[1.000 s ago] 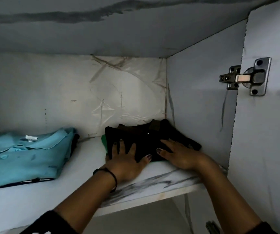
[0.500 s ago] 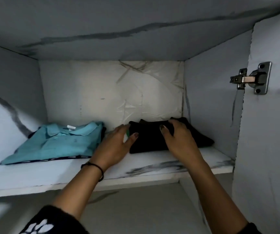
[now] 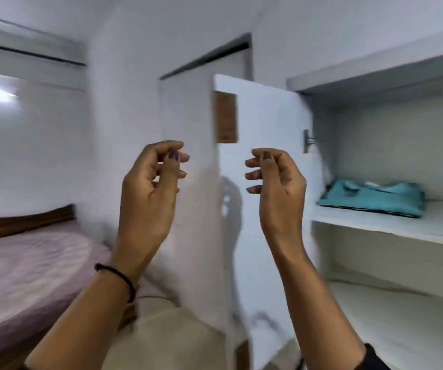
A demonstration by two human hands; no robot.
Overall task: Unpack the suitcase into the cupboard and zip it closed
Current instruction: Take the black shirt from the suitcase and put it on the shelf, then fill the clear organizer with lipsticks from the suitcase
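Between bed and cupboard, head view, frame is motion-blurred.

Hands: left hand [image 3: 149, 182] and right hand [image 3: 276, 182] are both raised in front of me, palms roughly facing each other, well apart. Fingers are loosely curled on both and nothing is held, so both are released. Thin black band [image 3: 120, 276] sits on my left wrist.

Cupboard: white open-fronted cupboard [image 3: 375, 225] is on the right. Its white door [image 3: 263, 209] is swung open toward me, with a small metal hinge [image 3: 308, 140] at its inner edge. Folded teal collared shirt [image 3: 372, 198] lies flat on the middle shelf, at the end nearest the door. Neither hand touches the shelf, door or shirt.

Left side: low bed with mauve cover and dark wooden frame [image 3: 28, 263].

Suitcase: not in frame. Can't tell where it sits, whether it is open or zipped, or what it holds.

Status, my read:
- Unpacking is partly done. At least the teal shirt is stowed. The right end of the shelf is cut off by the frame, so that is no full count.
- Hands are empty and away from the shelf, so I'm between items rather than placing one.
- Left to do: any remaining contents, amount unknown, then the zip. Nothing in view shows the zip step as done.
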